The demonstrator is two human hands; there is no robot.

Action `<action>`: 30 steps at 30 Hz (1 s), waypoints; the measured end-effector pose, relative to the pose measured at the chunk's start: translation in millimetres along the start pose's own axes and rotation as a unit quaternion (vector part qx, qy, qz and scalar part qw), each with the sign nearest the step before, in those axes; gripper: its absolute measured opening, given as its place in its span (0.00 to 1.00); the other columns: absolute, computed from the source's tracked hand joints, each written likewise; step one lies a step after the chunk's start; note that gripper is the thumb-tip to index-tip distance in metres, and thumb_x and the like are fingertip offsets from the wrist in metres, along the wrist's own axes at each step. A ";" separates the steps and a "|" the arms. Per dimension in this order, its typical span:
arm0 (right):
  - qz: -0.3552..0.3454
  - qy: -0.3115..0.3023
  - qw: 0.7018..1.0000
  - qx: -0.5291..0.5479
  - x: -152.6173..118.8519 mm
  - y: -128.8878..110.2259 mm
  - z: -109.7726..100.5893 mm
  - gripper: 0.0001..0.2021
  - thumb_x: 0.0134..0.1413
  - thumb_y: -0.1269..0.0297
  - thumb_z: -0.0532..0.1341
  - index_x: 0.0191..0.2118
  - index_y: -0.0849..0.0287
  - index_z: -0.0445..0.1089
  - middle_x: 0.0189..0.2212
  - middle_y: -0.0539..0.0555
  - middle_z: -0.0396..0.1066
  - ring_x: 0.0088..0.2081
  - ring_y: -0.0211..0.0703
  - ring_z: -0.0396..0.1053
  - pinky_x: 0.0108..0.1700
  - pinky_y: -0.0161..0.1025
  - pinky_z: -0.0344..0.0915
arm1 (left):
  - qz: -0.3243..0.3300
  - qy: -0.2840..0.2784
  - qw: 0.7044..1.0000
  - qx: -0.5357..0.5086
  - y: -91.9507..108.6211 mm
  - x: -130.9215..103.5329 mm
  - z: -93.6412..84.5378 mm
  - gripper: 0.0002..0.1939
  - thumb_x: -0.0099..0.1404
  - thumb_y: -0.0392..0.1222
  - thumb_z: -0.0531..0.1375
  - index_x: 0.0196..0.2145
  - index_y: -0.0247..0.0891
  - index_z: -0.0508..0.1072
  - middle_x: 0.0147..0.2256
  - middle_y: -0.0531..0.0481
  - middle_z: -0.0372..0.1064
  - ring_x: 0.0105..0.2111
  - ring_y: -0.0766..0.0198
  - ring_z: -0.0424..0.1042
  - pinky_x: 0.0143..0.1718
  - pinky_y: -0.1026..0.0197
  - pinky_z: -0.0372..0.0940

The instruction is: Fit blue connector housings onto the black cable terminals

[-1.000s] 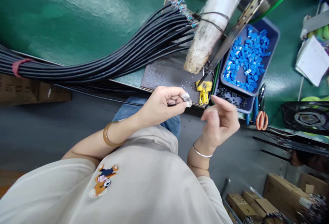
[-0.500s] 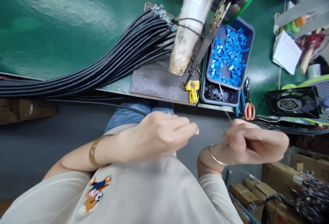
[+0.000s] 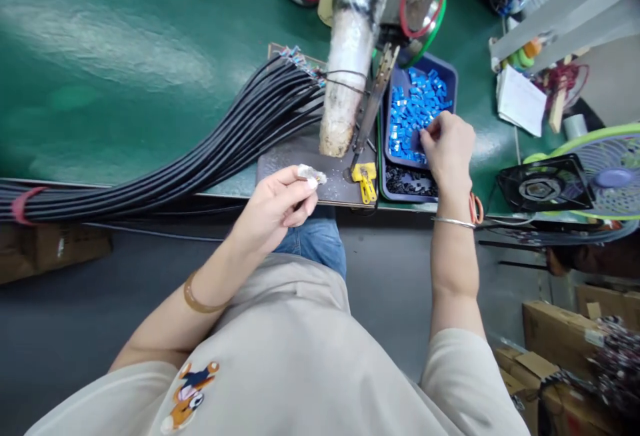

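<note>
My left hand (image 3: 280, 206) is closed in a pinch just in front of the table edge. Between its thumb and forefinger is a small shiny whitish piece (image 3: 313, 174), its exact kind unclear. My right hand (image 3: 450, 146) reaches over the upper purple-grey tray (image 3: 453, 93), its bent fingertips down at the small blue plastic parts (image 3: 417, 99). Whether those fingers hold a part is hidden. Below that tray, a second tray holds small black parts (image 3: 407, 181). A yellow clamp (image 3: 365, 179) sits on the dark board (image 3: 285, 159), left of the trays.
A bundle of black cables (image 3: 220, 143) with stripped ends runs across the table to the left. A wrapped white post (image 3: 345, 63) and a metal bar (image 3: 373, 99) stand over the board. At the right are a black fan (image 3: 545, 186) and cardboard boxes (image 3: 560, 329).
My right hand has swung forward from beyond the table edge into the tray of blue parts. My left hand has turned and risen toward the board, and the whitish piece now shows in it.
</note>
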State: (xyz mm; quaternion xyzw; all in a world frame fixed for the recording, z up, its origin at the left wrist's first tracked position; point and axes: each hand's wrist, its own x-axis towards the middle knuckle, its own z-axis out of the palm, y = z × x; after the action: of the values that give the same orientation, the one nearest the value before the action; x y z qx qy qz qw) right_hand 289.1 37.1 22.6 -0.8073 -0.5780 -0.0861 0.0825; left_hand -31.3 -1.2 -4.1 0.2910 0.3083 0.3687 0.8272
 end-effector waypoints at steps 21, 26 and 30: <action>-0.088 0.144 0.979 0.118 -5.8 1.5 10.6 0.07 0.49 0.72 0.61 0.26 0.55 0.63 0.26 0.48 0.67 0.29 0.40 0.65 0.39 0.42 0.64 | 0.112 -0.004 0.987 0.116 -17.2 12.0 18.8 0.04 0.58 0.34 0.63 0.28 0.34 0.70 0.17 0.58 0.61 0.17 0.76 0.57 0.19 0.70 0.51; -0.045 0.229 0.924 0.303 -55.4 -35.1 -15.0 0.06 0.55 0.66 0.63 0.29 0.54 0.67 0.29 0.50 0.72 0.25 0.38 0.68 0.28 0.39 0.64 | 0.115 0.006 0.982 0.150 -18.3 13.2 19.2 0.05 0.59 0.33 0.60 0.27 0.35 0.67 0.17 0.60 0.53 0.18 0.76 0.50 0.20 0.68 0.45; -0.132 0.273 0.898 0.319 -111.5 -77.2 -20.7 0.05 0.51 0.72 0.67 0.33 0.54 0.73 0.32 0.49 0.75 0.37 0.43 0.74 0.40 0.44 0.72 | 0.114 0.013 0.976 0.183 -16.2 13.3 22.5 0.06 0.56 0.31 0.60 0.24 0.35 0.64 0.18 0.59 0.50 0.19 0.76 0.48 0.21 0.68 0.43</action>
State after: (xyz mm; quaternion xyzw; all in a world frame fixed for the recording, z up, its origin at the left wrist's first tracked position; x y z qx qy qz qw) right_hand 179.6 -45.6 19.2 -0.5988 -0.6304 -0.1246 0.4780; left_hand -0.9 -5.5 -5.1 0.4658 0.3463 0.4021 0.7081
